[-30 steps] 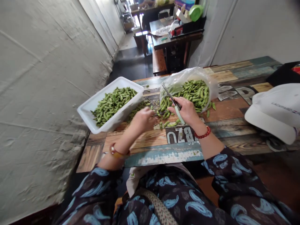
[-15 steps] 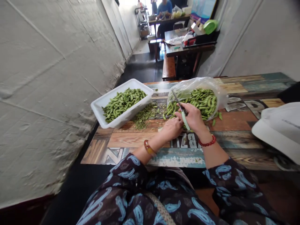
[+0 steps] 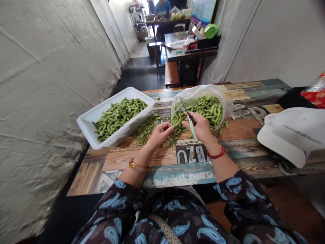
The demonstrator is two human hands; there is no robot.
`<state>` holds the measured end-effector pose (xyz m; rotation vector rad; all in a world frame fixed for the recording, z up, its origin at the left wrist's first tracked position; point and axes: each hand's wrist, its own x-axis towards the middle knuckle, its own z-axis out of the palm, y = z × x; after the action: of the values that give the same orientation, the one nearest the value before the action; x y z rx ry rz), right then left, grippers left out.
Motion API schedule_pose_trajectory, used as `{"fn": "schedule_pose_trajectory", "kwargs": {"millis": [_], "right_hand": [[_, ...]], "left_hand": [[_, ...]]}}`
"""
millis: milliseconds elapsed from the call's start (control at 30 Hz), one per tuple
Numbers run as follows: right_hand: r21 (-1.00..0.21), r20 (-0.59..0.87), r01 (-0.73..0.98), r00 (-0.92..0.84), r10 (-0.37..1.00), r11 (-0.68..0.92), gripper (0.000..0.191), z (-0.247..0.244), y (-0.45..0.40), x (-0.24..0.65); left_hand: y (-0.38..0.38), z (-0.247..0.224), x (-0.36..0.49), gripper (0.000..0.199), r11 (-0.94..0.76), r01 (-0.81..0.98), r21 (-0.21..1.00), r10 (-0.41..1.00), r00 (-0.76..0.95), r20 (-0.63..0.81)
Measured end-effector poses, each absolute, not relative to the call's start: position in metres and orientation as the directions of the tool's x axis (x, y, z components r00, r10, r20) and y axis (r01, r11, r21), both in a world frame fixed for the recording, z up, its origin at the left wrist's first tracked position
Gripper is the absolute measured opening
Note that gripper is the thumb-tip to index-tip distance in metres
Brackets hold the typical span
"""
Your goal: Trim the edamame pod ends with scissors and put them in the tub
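My left hand (image 3: 160, 135) is closed in a pinch, thumb against fingers, on a green soybean pod (image 3: 178, 124) at the near edge of the loose pods. To its right, my right hand (image 3: 201, 128) grips a pair of scissors (image 3: 193, 130) with pale green handles. The dark blades point up and away to the left, over the pods. Behind both hands a clear plastic bag (image 3: 228, 107) lies open, with many pods in its mouth. Left of my left hand, a white plastic tub (image 3: 86, 131) holds a heap of pods (image 3: 120, 115).
Small green trimmings (image 3: 145, 131) lie on the patchwork table (image 3: 137, 154) beside the tub. A white cap (image 3: 286, 135) sits at the right edge. A person in blue (image 3: 163, 9) sits at a far table; a nearer dark table (image 3: 174, 54) holds a black tray and packets.
My left hand has moved left, away from the scissors, and now pinches in front of the loose pods. My right hand still holds the scissors. The view has swung right, showing more of the cap.
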<state>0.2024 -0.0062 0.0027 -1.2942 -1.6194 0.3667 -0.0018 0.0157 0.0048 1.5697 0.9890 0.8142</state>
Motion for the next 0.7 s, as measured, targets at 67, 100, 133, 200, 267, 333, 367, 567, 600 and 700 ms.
{"fn": "schedule_pose_trajectory", "kwargs": {"millis": [67, 100, 133, 200, 267, 333, 367, 567, 600, 700], "right_hand": [[-0.79, 0.45, 0.49, 0.054, 0.891, 0.369, 0.036, 0.0, -0.006, 0.201], [-0.822, 0.42, 0.441, 0.044, 0.906, 0.36, 0.038, -0.001, -0.006, 0.199], [-0.852, 0.391, 0.39, 0.031, 0.92, 0.349, 0.039, -0.001, -0.007, 0.197], [-0.893, 0.349, 0.31, 0.019, 0.937, 0.326, 0.04, -0.003, -0.009, 0.191], [-0.911, 0.329, 0.273, 0.026, 0.944, 0.31, 0.037, -0.003, -0.011, 0.186], [-0.921, 0.311, 0.259, 0.035, 0.95, 0.292, 0.034, -0.001, -0.013, 0.182], [-0.927, 0.3, 0.251, 0.045, 0.953, 0.28, 0.033, -0.001, -0.014, 0.18], [-0.983, 0.176, 0.074, 0.114, 0.978, 0.168, 0.033, 0.002, -0.017, 0.17], [-0.989, 0.149, 0.035, 0.101, 0.984, 0.146, 0.034, 0.002, -0.017, 0.168], [-0.991, 0.13, 0.027, 0.024, 0.991, 0.13, 0.035, 0.002, -0.02, 0.163]], "left_hand": [[0.015, 0.006, -0.003, 0.036, -0.101, 0.174, 0.98, 0.897, 0.442, 0.014], [0.014, 0.006, -0.004, 0.036, -0.105, 0.171, 0.98, 0.892, 0.452, 0.017], [0.013, 0.006, -0.005, 0.035, -0.108, 0.169, 0.98, 0.886, 0.463, 0.018], [0.01, 0.005, -0.005, 0.034, -0.114, 0.168, 0.979, 0.875, 0.484, 0.019], [0.006, 0.005, -0.006, 0.032, -0.127, 0.17, 0.977, 0.87, 0.492, 0.027], [0.004, 0.004, -0.006, 0.03, -0.133, 0.174, 0.976, 0.876, 0.481, 0.034], [0.004, 0.004, -0.007, 0.027, -0.126, 0.172, 0.977, 0.883, 0.469, 0.031], [0.007, -0.002, -0.01, 0.035, 0.126, -0.119, 0.985, 0.917, 0.392, -0.07], [0.007, -0.002, -0.01, 0.034, 0.179, -0.18, 0.967, 0.917, 0.386, -0.099], [0.006, -0.001, -0.009, 0.029, 0.285, -0.29, 0.914, 0.912, 0.374, -0.165]]}}
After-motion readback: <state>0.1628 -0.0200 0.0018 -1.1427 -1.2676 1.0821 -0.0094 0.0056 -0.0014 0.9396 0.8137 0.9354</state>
